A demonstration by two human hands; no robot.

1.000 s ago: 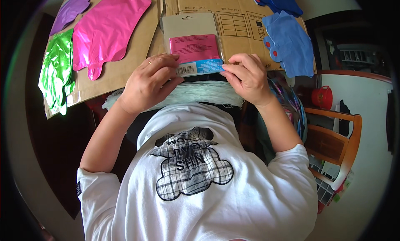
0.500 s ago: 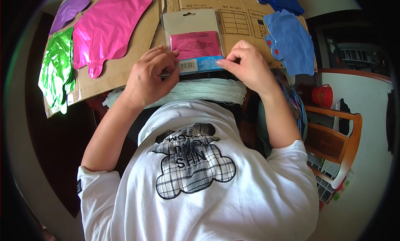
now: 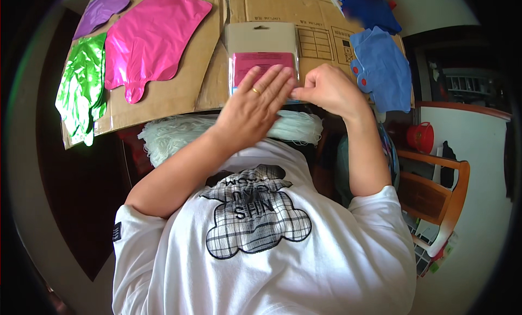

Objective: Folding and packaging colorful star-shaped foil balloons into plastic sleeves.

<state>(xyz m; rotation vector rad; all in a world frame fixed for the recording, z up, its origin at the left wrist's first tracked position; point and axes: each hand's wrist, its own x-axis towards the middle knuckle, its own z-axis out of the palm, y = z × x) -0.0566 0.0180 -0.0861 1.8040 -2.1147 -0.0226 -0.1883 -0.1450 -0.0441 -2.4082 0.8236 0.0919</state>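
Note:
A flat retail pack (image 3: 262,38) lies on the cardboard in front of me, a clear sleeve around a pale backing card with a hanging slot. Folded pink foil (image 3: 264,60) shows through its middle. My left hand (image 3: 252,108) is stretched flat across the pack's lower part, fingers straight, and covers most of the blue strip there. At the lower right corner my right hand (image 3: 334,93) pinches the pack's edge between thumb and bent forefinger.
Flat foil balloons, one pink (image 3: 155,40), one green (image 3: 81,86) and one purple (image 3: 103,13), lie left on the cardboard (image 3: 209,81). A blue foil piece (image 3: 383,70) lies right. White strings (image 3: 174,133) hang at the front edge. A wooden chair (image 3: 429,192) stands right.
My left hand has gone from curled at the pack's lower left corner to flat across its lower part. My right hand stays at the right corner. The view has shifted slightly.

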